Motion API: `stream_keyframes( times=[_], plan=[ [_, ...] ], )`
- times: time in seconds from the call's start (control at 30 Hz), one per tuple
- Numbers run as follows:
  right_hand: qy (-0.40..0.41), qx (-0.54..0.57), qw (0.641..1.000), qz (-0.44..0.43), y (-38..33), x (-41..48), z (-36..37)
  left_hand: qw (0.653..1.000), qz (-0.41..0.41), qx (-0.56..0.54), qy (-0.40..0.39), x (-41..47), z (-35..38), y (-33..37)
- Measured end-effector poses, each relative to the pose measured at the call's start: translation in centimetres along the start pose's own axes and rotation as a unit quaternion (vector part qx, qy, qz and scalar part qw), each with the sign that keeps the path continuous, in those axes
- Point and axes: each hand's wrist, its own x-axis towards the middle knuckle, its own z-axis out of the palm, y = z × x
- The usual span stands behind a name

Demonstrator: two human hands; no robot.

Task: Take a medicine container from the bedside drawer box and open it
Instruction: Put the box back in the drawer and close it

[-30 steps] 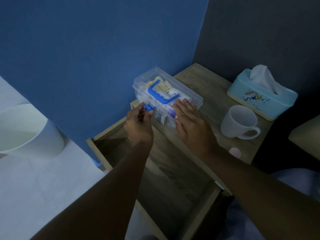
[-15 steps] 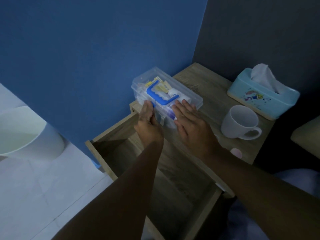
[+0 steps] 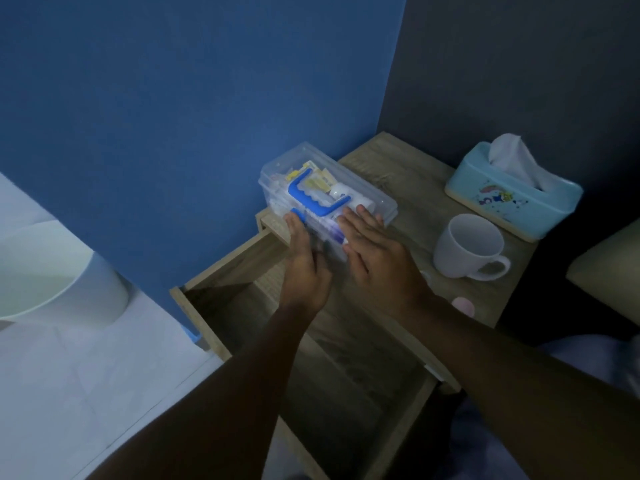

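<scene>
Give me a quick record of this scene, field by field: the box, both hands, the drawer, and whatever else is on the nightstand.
box: clear medicine box with blue handle, lid shut, on nightstand top
left hand: fingertips at blue latch, near side
right hand: flat on lid, no grip
drawer: pulled open, looks empty
also on top: white mug, blue tissue box, small pink item

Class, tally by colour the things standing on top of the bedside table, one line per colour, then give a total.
Clear with blue handle: 1, the medicine box
Light blue: 1, the tissue box
White: 1, the mug
Pink: 1, the small round thing
Total: 4
</scene>
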Motion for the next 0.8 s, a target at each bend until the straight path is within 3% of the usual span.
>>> stream_keyframes(
  times=[0.1, 0.27, 0.37, 0.47, 0.7, 0.8],
  plan=[
    [0.031, 0.038, 0.998, 0.049, -1.2, 0.4, -0.4, 0.994, -0.067, -0.074, 0.044, 0.8, -1.3, 0.0],
    [0.099, 0.115, 0.975, 0.160, -2.4, 1.9, -1.1, 0.988, -0.092, -0.011, 0.120, 5.1, -4.6, 1.8],
    [0.132, 0.155, 0.928, 0.314, -1.7, 3.2, -1.3, 0.985, -0.131, 0.036, 0.105, 8.2, -5.8, 2.3],
    [0.109, 0.189, 0.877, 0.429, -0.7, 4.2, -0.7, 0.979, -0.179, 0.061, 0.070, 10.1, -6.1, 2.5],
    [0.110, 0.236, 0.831, 0.491, 0.1, 4.8, 0.5, 0.968, -0.246, 0.029, 0.047, 12.0, -5.7, 0.9],
    [0.112, 0.251, 0.819, 0.504, -0.3, 5.1, 0.5, 0.956, -0.283, -0.062, 0.047, 12.4, -5.9, 1.0]
  ],
)
